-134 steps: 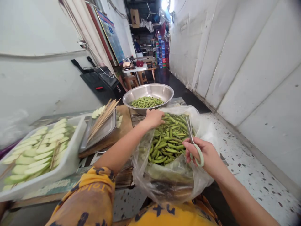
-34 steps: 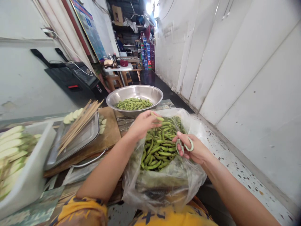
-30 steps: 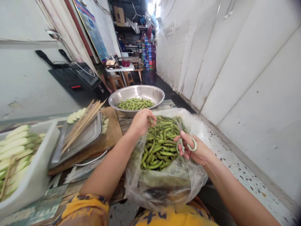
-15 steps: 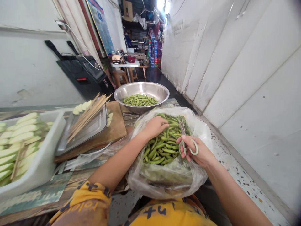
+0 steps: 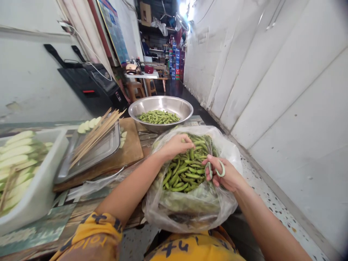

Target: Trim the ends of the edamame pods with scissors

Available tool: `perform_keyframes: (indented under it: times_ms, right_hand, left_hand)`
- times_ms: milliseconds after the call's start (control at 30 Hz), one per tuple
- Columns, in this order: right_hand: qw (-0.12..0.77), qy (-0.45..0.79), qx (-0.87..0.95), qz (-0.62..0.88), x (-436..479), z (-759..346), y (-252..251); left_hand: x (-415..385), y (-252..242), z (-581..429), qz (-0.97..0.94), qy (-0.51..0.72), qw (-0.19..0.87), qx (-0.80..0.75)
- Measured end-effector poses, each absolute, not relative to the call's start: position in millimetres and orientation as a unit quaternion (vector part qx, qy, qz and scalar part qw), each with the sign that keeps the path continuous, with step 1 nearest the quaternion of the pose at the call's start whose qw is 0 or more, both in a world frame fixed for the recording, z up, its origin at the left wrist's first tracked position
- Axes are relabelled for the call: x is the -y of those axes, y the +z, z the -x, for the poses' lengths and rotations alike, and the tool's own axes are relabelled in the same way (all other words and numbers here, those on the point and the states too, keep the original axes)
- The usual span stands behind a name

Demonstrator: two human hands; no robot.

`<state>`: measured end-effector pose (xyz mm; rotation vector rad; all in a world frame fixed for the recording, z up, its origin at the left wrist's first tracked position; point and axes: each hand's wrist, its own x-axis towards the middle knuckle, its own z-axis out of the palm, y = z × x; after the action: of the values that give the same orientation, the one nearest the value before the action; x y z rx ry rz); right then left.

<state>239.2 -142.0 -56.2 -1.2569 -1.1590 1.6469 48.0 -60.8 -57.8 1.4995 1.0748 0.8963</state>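
A clear plastic bag (image 5: 228, 145) lies open in front of me, filled with green edamame pods (image 5: 185, 174). Over its left side is my left hand (image 5: 178, 145), with thumb and fingers pinched together. One pod (image 5: 192, 153) hangs just below those fingertips and appears gripped by them. My right hand (image 5: 225, 173) holds scissors (image 5: 208, 167) with pale green handles at the bag's right side. Their blades point away from me over the pods. Beyond the bag, a steel basin (image 5: 179, 108) contains more edamame pods (image 5: 159, 117).
To the left, a white tub (image 5: 54, 181) holds sliced pale green vegetables and sticks. Wooden skewers (image 5: 98, 136) rest across a metal tray (image 5: 110, 143), partly on a wooden board (image 5: 133, 141). A white wall (image 5: 272, 83) runs along the right.
My left hand has closed from looser fingers into a pinch near the pods. The scissors stay in my right hand with little movement. The whole view has shifted slightly.
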Motion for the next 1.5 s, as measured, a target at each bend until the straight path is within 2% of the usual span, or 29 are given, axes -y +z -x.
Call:
perform_keyframes:
  times_ms: [133, 500, 1267, 1500]
  right_hand:
    - [0.373, 0.637, 0.459, 0.495, 143.3, -235.9, -54.0]
    - [0.371, 0.621, 0.481, 0.495, 145.3, -233.6, -54.0]
    - [0.362, 0.603, 0.5, 0.505, 144.3, -233.8, -55.1]
    - [0.351, 0.561, 0.53, 0.529, 144.8, -233.2, -58.3]
  left_hand:
    - [67.0, -50.0, -49.5, -0.611, 0.346, 0.552, -0.449]
    - [72.6, -49.3, -52.7, -0.674, 0.361, 0.425, -0.485]
    - [77.0, -40.9, -52.9, -0.68, 0.332, 0.456, -0.469]
    - [76.6, -44.3, -53.8, -0.671, 0.329, 0.483, -0.456]
